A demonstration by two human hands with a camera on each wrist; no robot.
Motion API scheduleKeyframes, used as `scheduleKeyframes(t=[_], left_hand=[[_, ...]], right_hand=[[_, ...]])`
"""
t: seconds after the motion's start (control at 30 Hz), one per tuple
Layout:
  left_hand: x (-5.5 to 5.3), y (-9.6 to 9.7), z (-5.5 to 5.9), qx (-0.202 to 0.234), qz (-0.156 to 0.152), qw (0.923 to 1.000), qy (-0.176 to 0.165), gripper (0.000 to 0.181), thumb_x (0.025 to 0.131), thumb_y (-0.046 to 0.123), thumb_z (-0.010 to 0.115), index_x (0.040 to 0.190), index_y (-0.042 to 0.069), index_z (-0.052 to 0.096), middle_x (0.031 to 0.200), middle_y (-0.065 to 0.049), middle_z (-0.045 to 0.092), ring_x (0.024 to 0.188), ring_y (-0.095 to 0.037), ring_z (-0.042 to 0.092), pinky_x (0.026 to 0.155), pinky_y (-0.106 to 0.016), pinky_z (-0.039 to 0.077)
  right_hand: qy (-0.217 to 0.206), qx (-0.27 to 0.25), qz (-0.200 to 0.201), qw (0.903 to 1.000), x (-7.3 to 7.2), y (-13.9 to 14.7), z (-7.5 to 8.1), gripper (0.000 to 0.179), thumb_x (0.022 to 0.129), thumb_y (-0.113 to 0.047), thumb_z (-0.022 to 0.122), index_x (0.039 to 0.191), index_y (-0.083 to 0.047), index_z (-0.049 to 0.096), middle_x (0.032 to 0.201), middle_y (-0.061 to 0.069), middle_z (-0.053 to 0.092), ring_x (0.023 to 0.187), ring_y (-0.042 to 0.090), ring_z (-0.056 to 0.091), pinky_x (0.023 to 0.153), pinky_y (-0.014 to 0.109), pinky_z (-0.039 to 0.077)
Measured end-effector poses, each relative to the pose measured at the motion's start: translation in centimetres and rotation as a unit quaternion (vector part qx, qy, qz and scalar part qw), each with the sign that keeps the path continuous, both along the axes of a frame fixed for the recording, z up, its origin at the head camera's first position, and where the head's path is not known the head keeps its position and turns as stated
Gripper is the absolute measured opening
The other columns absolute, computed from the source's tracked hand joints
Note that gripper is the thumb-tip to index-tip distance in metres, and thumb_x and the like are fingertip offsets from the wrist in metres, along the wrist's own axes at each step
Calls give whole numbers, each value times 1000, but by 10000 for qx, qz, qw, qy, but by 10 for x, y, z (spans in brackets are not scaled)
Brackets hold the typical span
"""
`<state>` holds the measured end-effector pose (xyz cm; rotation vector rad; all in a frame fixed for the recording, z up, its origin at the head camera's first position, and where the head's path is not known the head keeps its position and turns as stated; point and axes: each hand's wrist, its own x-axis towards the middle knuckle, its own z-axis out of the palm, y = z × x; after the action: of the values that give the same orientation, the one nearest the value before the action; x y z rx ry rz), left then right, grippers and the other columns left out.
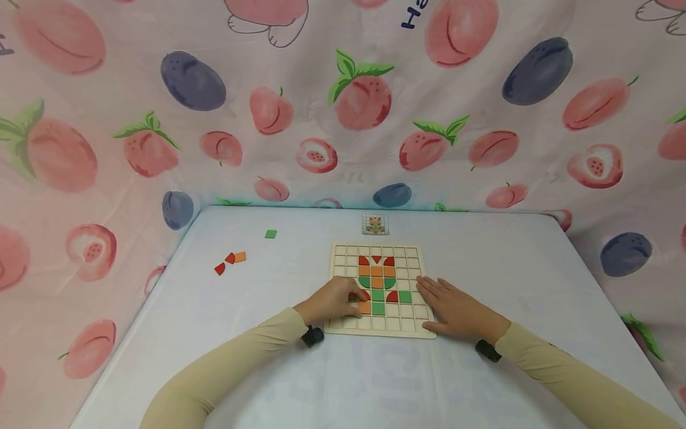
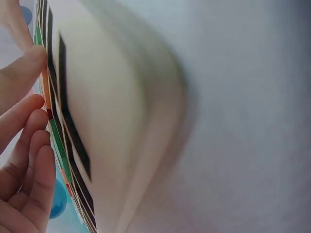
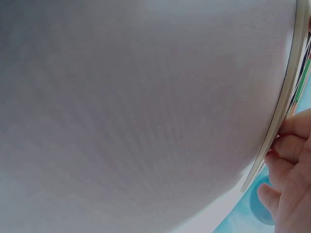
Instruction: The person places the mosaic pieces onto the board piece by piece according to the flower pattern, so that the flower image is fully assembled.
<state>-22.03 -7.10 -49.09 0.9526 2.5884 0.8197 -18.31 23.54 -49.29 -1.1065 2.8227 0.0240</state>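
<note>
A pale square grid board (image 1: 386, 326) lies on the table, bearing red, orange and green flat tiles in a symmetrical pattern. My left hand (image 1: 334, 298) is over its left part, thumb and forefinger curled at opposite sides of an orange square tile (image 1: 364, 307). In the left wrist view the thumb (image 2: 29, 63) and fingers stand against the board's tiled face. A red quarter-round tile (image 1: 366, 295) shows partly under the fingertips. My right hand (image 1: 461, 307) lies with straight fingers along the board's right edge, touching it.
A small pattern card (image 1: 375, 224) lies behind the board. A green square tile (image 1: 271, 234) is at the back left. Farther left lie an orange square (image 1: 240, 257) and two red quarter-round tiles (image 1: 220, 269). A fruit-print cloth (image 1: 316, 107) hangs behind the table.
</note>
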Motion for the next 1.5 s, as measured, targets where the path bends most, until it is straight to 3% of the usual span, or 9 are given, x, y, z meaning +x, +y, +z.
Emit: scheduleKeyframes(t=[0.27, 0.4, 0.63, 1.0, 1.23, 1.5], left_hand=[[-4, -18, 4, 688, 160, 9955, -625, 31, 74, 22, 80, 103, 13, 73, 99, 4, 69, 91, -8, 62, 77, -19, 50], [-8, -37, 11, 916, 152, 9933, -687, 35, 74, 19, 80, 107, 11, 71, 103, -1, 69, 93, -15, 62, 83, -26, 51], [-20, -83, 26, 1313, 334, 9901, -354, 41, 75, 12, 79, 114, 4, 67, 109, -12, 67, 100, -28, 63, 90, -37, 51], [-38, -162, 47, 1534, 1470, 9766, 334, 49, 73, 15, 80, 118, 4, 65, 112, -17, 65, 105, -36, 60, 94, -41, 48], [-50, -205, 37, 1384, 2304, 9627, 309, 50, 77, 16, 78, 123, 4, 61, 120, -18, 63, 108, -34, 59, 96, -45, 46], [-61, -239, 17, 876, 2813, 9555, 142, 49, 81, 14, 74, 124, -1, 59, 121, -22, 61, 110, -37, 56, 96, -48, 46]], right_hand=[[66, -17, 47, 10000, 1, 0, 2, 80, 91, -54, 50, 144, 4, 32, 153, 17, 29, 141, 32, 29, 113, 49, 28], [130, -12, 90, 9999, 1, 0, 2, 80, 91, -54, 50, 143, 4, 33, 152, 17, 30, 140, 32, 30, 112, 49, 28], [161, 95, 48, 9998, 0, 2, -2, 82, 90, -56, 49, 144, 3, 31, 153, 17, 29, 140, 32, 30, 112, 49, 29], [193, 10, 83, 9998, -1, 2, -2, 82, 91, -57, 47, 144, 3, 31, 153, 17, 29, 140, 31, 30, 112, 48, 29], [203, 42, 77, 9998, -1, 1, -3, 82, 91, -57, 47, 145, 3, 30, 153, 17, 28, 140, 31, 30, 112, 48, 28], [170, 11, 84, 9998, -1, 1, -2, 82, 91, -56, 49, 144, 3, 31, 153, 17, 28, 140, 31, 30, 112, 48, 28]])
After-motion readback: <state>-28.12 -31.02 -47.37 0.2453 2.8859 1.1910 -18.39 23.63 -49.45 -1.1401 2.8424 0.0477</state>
